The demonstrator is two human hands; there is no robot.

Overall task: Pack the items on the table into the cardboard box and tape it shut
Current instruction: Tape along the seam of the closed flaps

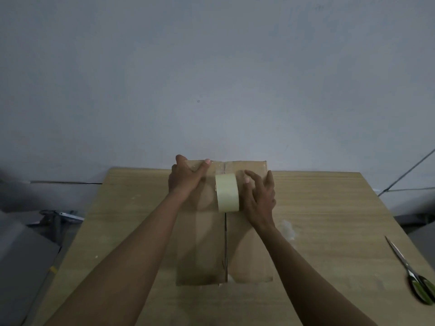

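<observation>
Forearms reach over the closed cardboard box (200,243). My left hand (186,177) grips its far edge; my right hand (259,198), fingers spread, steadies the tape roll (227,192) on its seam. Best pulled straight along it.

The box (202,243) has its flaps folded down, so nothing inside shows, and its far side faces away. The left hand (186,177) covers the far left corner; its fingers go over the far edge and out of sight. The tape (227,192) stands on the seam and hides a stretch of it. The right hand (260,198) lies against the roll's right face, but the thumb is hidden, so I cannot tell whether it grips. Both forearms and the table (329,208) run off the bottom edge. The scissors (404,262) have their handles clipped by the right edge. A pale smear (288,229) on the table is too blurred to name, as is the dark clutter (56,216) on the floor at left.
</observation>
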